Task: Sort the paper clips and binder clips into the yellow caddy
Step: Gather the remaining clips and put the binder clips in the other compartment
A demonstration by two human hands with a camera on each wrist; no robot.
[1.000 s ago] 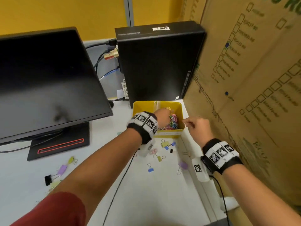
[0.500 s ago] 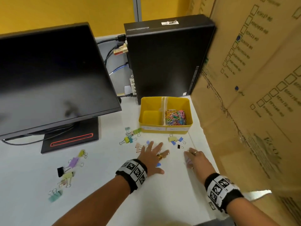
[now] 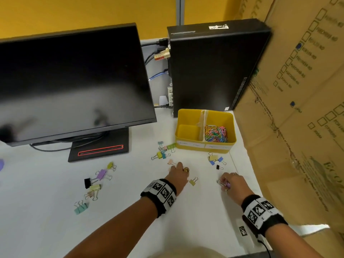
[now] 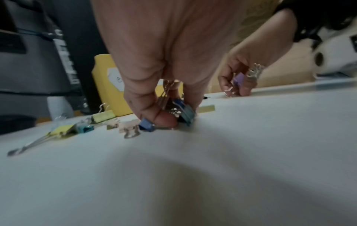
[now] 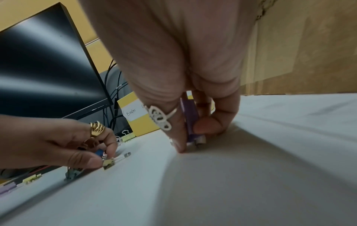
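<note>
1. The yellow caddy [image 3: 204, 146] sits by the black computer. Its right side is full of paper clips [image 3: 216, 134] (left side looks bare).
2. Many binder clips [image 3: 98, 180] lie on the table [image 3: 111, 220], not sorted yet.
3. The left hand [image 3: 178, 175] pinches a blue clip [image 4: 185, 111]. The right hand [image 3: 232, 185] pinches a purple clip [image 5: 190, 120].

The head view looks down and forward over the bench [image 3: 204, 211]. Both wrist views sit low and close behind the fingers, facing the yellow caddy [image 3: 204, 146], each catching the other hand.
</note>
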